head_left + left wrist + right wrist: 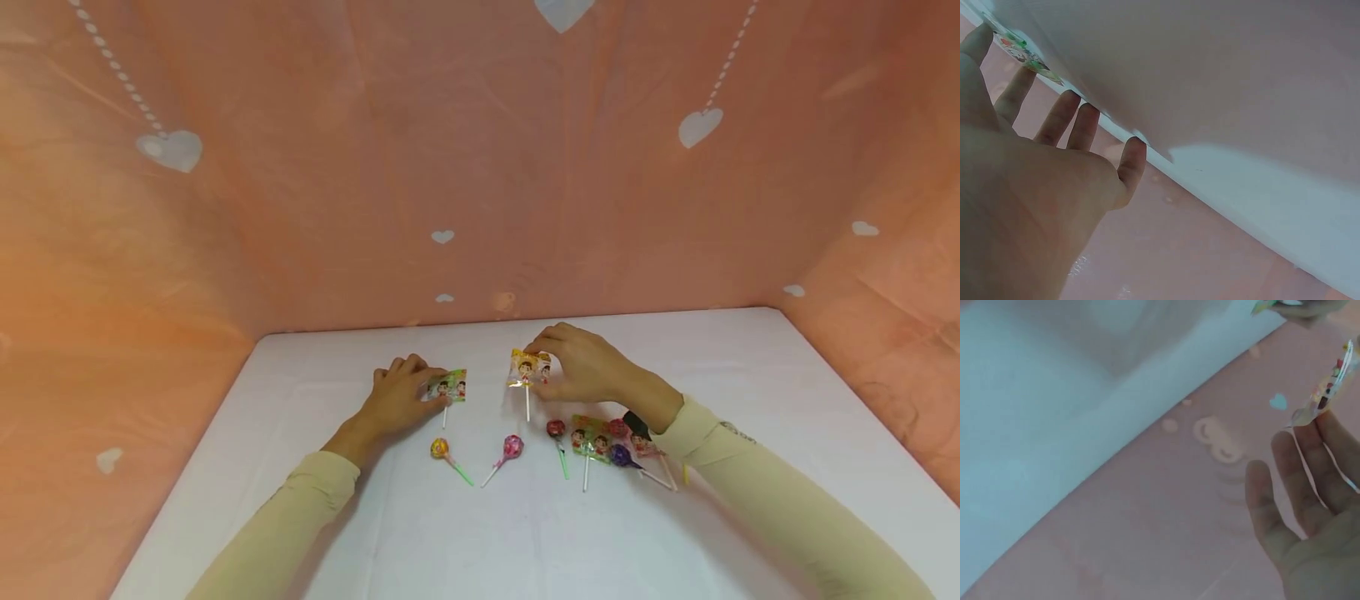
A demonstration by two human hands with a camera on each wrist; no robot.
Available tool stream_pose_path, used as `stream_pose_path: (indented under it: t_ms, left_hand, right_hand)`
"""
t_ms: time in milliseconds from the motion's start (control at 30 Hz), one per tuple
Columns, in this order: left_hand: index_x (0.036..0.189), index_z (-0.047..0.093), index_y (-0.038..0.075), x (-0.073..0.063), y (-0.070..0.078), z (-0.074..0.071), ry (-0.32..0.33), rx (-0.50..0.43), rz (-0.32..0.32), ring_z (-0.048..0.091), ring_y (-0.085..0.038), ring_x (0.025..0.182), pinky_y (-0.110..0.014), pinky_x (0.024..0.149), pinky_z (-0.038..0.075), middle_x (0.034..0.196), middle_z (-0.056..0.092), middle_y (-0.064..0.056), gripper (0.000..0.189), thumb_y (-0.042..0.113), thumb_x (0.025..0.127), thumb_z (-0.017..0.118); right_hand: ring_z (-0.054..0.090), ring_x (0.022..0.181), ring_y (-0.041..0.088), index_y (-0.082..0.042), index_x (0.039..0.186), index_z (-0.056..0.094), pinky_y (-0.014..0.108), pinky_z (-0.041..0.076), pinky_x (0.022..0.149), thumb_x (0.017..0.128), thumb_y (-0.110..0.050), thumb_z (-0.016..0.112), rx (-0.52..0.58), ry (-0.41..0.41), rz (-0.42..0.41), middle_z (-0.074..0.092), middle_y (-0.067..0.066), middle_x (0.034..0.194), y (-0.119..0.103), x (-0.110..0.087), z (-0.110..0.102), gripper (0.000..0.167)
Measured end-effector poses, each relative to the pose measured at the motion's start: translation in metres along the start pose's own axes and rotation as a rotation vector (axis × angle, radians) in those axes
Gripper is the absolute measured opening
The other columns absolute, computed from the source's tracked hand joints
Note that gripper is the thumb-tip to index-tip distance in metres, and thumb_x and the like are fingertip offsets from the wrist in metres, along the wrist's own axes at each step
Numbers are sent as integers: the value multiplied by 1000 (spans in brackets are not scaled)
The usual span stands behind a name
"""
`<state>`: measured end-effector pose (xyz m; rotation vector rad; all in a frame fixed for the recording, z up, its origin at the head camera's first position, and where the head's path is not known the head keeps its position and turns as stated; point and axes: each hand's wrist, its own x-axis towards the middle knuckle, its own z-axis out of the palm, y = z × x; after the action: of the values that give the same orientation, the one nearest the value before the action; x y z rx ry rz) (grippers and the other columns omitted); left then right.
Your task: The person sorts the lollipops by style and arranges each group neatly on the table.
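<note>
Near the back of the table my left hand (pixel 401 398) pinches a green-wrapped lollipop (pixel 455 385) between thumb and forefinger, its white stick pointing down. In the left wrist view the other fingers of that hand (pixel 1054 162) are spread, and the green wrapper (pixel 1019 51) shows at the upper left. To the right, my right hand (pixel 588 367) pinches a yellow-wrapped lollipop (pixel 525 368) by its clear wrapper, stick downward. The right wrist view has this wrapper (pixel 1329 387) at the fingertips. Whether either lollipop touches the table is hard to tell.
In front of the hands lie an orange-yellow lollipop (pixel 439 449) and a pink lollipop (pixel 513 447). Below the right forearm are a dark red lollipop (pixel 556 428), a green-wrapped one (pixel 591 438), a purple one (pixel 620 455) and others, partly overlapping. A pink curtain (pixel 495 167) borders the white table (pixel 450 550).
</note>
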<state>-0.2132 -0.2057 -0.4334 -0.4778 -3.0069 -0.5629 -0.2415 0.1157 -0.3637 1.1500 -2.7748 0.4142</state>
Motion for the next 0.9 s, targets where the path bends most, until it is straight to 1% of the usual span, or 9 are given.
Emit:
stream_pose_path:
  t_ms: [167,267,333,533,633,800,900]
  left_hand:
    - [135,61,23,1,-1,0,3,13,11,45,-25,110,-55,94,30,123,54,-5,52,51,90,66]
    - [135,61,23,1,-1,-1,-2,11,8,45,-25,109,-55,94,30,121,54,-5,53,51,90,66]
    - [134,62,22,1,0,-1,-3,5,4,45,-25,109,-55,94,30,121,55,-5,52,50,90,67]
    - [135,62,24,2,1,-1,-12,-12,-19,44,-25,112,-54,97,28,122,54,-4,52,50,90,67]
    - [135,62,24,2,1,0,-15,-16,-27,44,-25,114,-53,97,28,122,53,-4,51,50,91,67]
    - [134,62,25,4,3,1,-16,-23,-10,44,-25,115,-51,96,27,122,53,-3,51,51,91,66]
    - [134,62,25,4,4,1,-18,-20,-15,44,-25,115,-50,97,27,122,53,-3,51,51,91,66]
  right_hand:
    - [56,126,27,-15,124,68,48,46,104,80,-40,71,68,-13,21,64,5,126,4,10,-1,51]
    - [54,129,27,-15,125,68,49,44,107,81,-41,71,107,-39,35,64,4,128,4,17,4,52]
    - [54,130,26,-16,126,68,47,45,107,81,-43,70,115,-62,35,64,3,128,4,22,10,53]
    - [57,125,23,-16,125,69,45,45,106,83,-44,71,157,-87,-37,66,1,124,7,35,23,50]
    - [57,123,23,-17,125,69,45,45,107,84,-44,70,168,-118,-73,66,1,124,9,41,29,49]
    - [57,124,25,-16,127,68,48,45,106,84,-43,70,158,-171,-103,64,3,125,15,46,35,50]
    - [58,120,24,-14,126,68,46,46,104,83,-41,70,163,-177,-122,65,3,123,17,47,39,51]
